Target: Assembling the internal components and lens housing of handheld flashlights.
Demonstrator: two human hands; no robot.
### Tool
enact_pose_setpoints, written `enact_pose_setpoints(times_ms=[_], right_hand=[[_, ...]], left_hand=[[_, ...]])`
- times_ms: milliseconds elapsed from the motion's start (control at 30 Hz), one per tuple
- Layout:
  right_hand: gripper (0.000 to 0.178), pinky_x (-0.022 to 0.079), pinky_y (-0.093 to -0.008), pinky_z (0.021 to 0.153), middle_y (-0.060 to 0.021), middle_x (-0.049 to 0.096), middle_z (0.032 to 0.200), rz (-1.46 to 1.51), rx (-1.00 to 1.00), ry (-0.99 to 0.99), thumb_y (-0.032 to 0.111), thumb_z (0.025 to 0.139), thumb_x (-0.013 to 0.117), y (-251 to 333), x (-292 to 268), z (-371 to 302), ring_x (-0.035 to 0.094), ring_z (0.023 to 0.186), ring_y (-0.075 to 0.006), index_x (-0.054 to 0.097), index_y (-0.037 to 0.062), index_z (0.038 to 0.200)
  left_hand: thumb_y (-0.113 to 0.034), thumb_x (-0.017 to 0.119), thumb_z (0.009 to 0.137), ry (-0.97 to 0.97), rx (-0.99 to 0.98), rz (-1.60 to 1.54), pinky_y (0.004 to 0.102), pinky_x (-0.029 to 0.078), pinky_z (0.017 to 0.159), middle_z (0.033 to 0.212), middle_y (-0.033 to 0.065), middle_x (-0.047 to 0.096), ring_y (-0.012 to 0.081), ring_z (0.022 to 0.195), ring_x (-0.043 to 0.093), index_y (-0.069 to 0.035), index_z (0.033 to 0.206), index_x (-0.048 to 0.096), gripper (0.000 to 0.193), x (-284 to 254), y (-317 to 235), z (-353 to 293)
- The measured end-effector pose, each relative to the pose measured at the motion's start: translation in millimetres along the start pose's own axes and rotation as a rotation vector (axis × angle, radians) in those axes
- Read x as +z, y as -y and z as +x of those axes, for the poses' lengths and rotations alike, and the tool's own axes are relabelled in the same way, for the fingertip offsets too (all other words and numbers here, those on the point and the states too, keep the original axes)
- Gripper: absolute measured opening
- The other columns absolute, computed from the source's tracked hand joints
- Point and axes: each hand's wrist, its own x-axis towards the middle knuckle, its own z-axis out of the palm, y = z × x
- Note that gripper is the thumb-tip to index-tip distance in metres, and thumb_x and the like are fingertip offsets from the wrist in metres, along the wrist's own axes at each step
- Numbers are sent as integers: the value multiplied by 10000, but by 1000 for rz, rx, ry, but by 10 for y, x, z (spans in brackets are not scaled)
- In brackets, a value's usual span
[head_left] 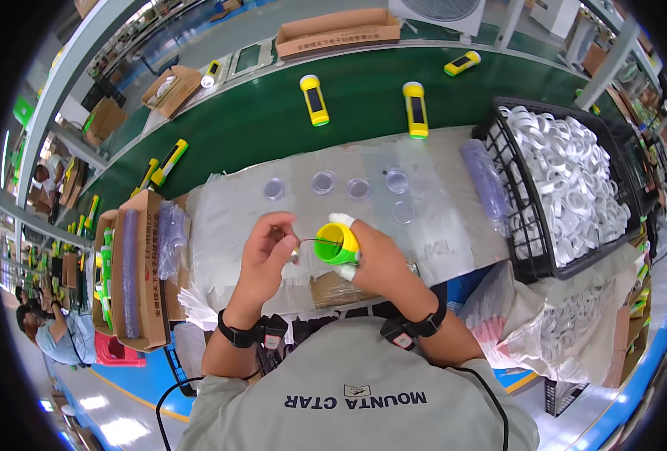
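Note:
My right hand (378, 255), with white covers on some fingertips, is wrapped round a yellow and green flashlight body (336, 244). Its round open end faces up toward me and shows a bright green inside. Thin reddish wires (309, 240) run out of that opening to the left. My left hand (268, 252) is closed in a pinch beside the opening, at the wires' outer end. A small whitish part (295, 256) shows at its fingertips, too small to name. On the covered worktop (236, 218) beyond my hands lie several clear round lenses (323, 182).
Yellow flashlights (314, 100) lie on the green conveyor belt (258, 124) ahead. A black crate (525, 218) full of white rings (574, 188) stands right, beside a bubble-wrap roll (487, 180). Left is a cardboard box (147, 270) with flashlights. Another person (67, 334) sits far left.

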Motion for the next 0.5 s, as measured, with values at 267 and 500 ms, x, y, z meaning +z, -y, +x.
enact_pose_setpoints(times_ms=[267, 500], right_hand=[[556, 452, -420, 754, -152, 557, 970, -18, -54, -29, 132, 636, 730, -167, 21, -398, 556, 891, -361, 468, 32, 1117], [460, 441, -421, 779, -169, 558, 1071, 264, -236, -146, 108, 688, 686, -231, 57, -434, 526, 955, -373, 517, 33, 1109]], left_hand=[[-127, 563, 824, 361, 769, 939, 392, 455, 839, 1056, 139, 561, 305, 954, 562, -40, 1017, 585, 213, 601, -175, 46], [-289, 666, 747, 556, 819, 1159, 458, 409, 934, 1132, 119, 561, 300, 1075, 525, -59, 1053, 585, 391, 941, -290, 92]])
